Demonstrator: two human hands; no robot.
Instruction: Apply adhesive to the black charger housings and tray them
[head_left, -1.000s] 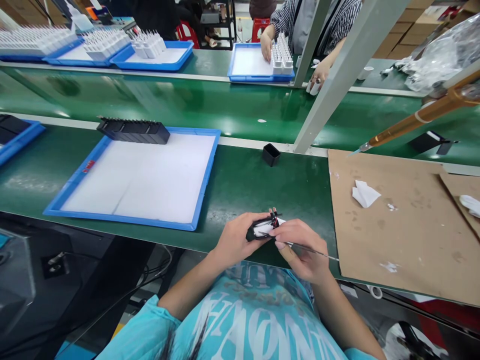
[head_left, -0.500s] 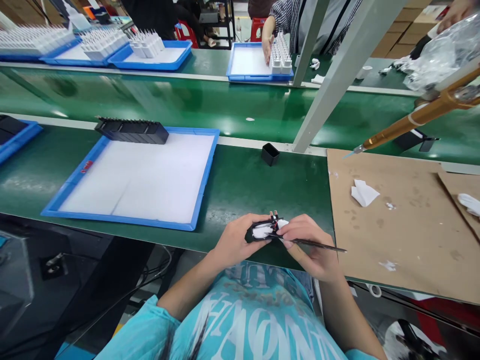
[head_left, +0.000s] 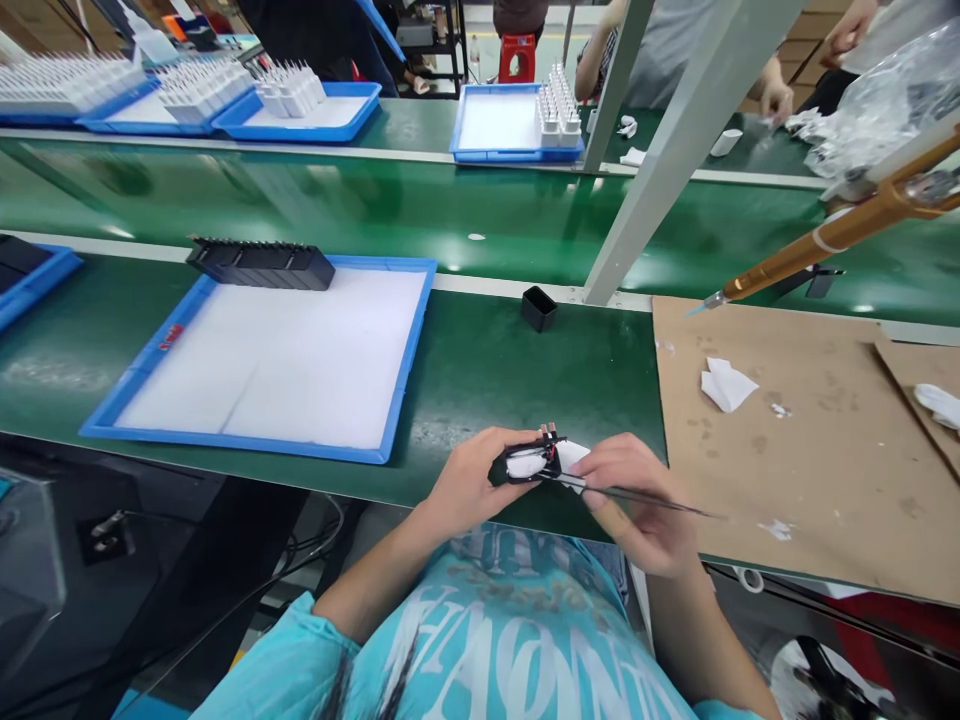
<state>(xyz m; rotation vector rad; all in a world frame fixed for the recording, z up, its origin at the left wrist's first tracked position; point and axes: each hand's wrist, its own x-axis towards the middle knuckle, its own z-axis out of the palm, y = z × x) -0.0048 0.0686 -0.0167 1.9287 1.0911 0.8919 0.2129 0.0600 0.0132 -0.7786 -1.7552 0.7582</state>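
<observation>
My left hand [head_left: 480, 470] is closed around a small black housing [head_left: 499, 468] near the front edge of the green bench. Inside it shows a white oval part [head_left: 526, 464], with thin red wires beside it and copper-coloured prongs at the top. A white flap [head_left: 572, 453] sticks out at its right side. My right hand [head_left: 637, 495] pinches slim dark tweezers [head_left: 660, 499]; their tips point left at the housing's lower right edge. Whether the tips grip anything is too small to tell.
A blue-rimmed tray [head_left: 409, 370] with a row of black housings [head_left: 262, 263] lies to the left. Behind my hands stands a black open box [head_left: 538, 309]. Brown cardboard [head_left: 825, 470] with white scraps lies right, beneath an orange-brown tool [head_left: 817, 245]. A metal post [head_left: 660, 165] rises centre-right. Co-workers sit opposite.
My right hand and the tweezers have shifted slightly right and down, away from the white flap, which shows more fully. My left hand stays put. Across the bench, a co-worker's hand has left the tray.
</observation>
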